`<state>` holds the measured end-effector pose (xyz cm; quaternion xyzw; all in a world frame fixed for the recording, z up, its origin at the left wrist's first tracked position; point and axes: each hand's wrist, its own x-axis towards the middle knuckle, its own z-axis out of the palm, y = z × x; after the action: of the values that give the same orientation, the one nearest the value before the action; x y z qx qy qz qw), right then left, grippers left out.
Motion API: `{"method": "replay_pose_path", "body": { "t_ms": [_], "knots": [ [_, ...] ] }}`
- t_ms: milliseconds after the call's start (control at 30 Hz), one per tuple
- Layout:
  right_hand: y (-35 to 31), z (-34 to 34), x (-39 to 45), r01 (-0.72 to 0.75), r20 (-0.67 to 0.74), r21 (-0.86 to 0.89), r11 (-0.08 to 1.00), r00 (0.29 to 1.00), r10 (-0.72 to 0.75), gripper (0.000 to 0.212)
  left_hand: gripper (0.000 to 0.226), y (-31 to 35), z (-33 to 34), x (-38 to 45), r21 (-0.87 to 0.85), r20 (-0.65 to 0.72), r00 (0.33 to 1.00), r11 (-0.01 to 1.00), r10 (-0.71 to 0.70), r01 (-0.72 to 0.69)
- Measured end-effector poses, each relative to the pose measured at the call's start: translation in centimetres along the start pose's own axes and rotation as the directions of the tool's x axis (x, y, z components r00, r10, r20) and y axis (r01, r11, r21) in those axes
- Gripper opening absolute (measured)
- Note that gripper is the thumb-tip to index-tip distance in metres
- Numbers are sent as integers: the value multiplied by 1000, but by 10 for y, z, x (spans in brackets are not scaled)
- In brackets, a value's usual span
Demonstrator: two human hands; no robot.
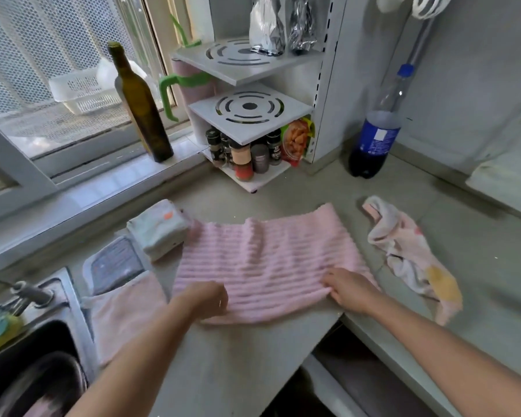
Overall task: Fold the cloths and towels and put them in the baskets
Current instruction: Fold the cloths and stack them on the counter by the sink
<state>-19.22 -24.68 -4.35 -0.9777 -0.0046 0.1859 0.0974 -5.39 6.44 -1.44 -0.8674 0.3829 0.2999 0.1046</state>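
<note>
Hands work the near edge of a pink ribbed towel (265, 266) spread flat on the grey countertop (247, 371), close to its front edge. The left hand (206, 299) has its fingers curled down over the towel's near-left corner, apparently pinching the cloth, though the grip itself is hidden under the knuckles. The right hand (348, 288) grips the near-right corner, fingers bent onto the fabric and bunching it slightly. Both forearms reach in from the front edge, wrists low and near the surface.

Judging from this, a fold away from the person is likely coming. If the two corners are lifted unevenly, the fold could go skewed, and a ripple running across the towel's middle may get trapped inside. The towel's far-left corner touches a folded pale cloth (158, 228), which could be dragged or nudged.

A crumpled white-and-pink cloth (409, 254) lies unfolded towards the right edge. A thin pink cloth (124, 314) sits at the left, beside the sink (42, 353). A white basket (82, 90) shows beyond the window, behind an olive-green glass bottle (142, 106).
</note>
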Motion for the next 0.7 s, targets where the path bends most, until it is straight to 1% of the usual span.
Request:
{"method": "replay_pose_path", "body": {
  "t_ms": [67, 133, 167, 233, 300, 333, 433, 500, 533, 600, 633, 667, 700],
  "knots": [
    [-1, -4, -1, 17, 36, 43, 999, 999, -18, 15, 23, 1, -1, 6, -40, 71, 997, 999, 22, -19],
    [1, -16, -1, -1, 93, 120, 993, 996, -10, 21, 29, 2, -10, 15, -74, 88, 996, 997, 25, -18],
    [4, -23, -1, -36, 76, 197, 980, 997, 22, 24, 31, 5, -17, 19, -103, 62, 998, 995, 14, -8],
    [17, -36, 2, -104, -61, 336, 936, 989, 132, 22, 30, 16, -31, 29, -183, -64, 998, 983, -12, 0],
    [39, -49, 11, -159, -196, 398, 904, 947, 253, 15, 24, 34, -47, 40, -263, -196, 980, 965, -38, -15],
    [51, -56, 16, -185, -234, 410, 893, 925, 299, 14, 21, 44, -54, 48, -301, -240, 970, 953, -48, -28],
    [85, -76, 39, -250, -267, 387, 887, 891, 367, 21, 18, 71, -72, 72, -361, -305, 950, 931, -74, -44],
    [110, -83, 60, -287, -248, 392, 874, 882, 401, 30, 18, 87, -80, 89, -421, -354, 928, 906, -113, -50],
    [120, -85, 72, -309, -216, 408, 859, 882, 420, 34, 19, 95, -82, 97, -470, -372, 918, 881, -139, -57],
    [135, -89, 96, -350, -126, 421, 837, 891, 436, 42, 18, 113, -84, 112, -616, -369, 908, 784, -200, -78],
    [137, -90, 106, -365, -85, 420, 831, 896, 436, 45, 17, 121, -84, 119, -703, -352, 906, 705, -233, -92],
    [138, -87, 115, -377, -49, 433, 819, 897, 439, 47, 15, 128, -82, 125, -794, -323, 907, 599, -269, -105],
    [139, -82, 123, -381, -15, 470, 796, 898, 439, 48, 15, 135, -82, 128, -882, -273, 910, 459, -311, -108]
  ]
}}
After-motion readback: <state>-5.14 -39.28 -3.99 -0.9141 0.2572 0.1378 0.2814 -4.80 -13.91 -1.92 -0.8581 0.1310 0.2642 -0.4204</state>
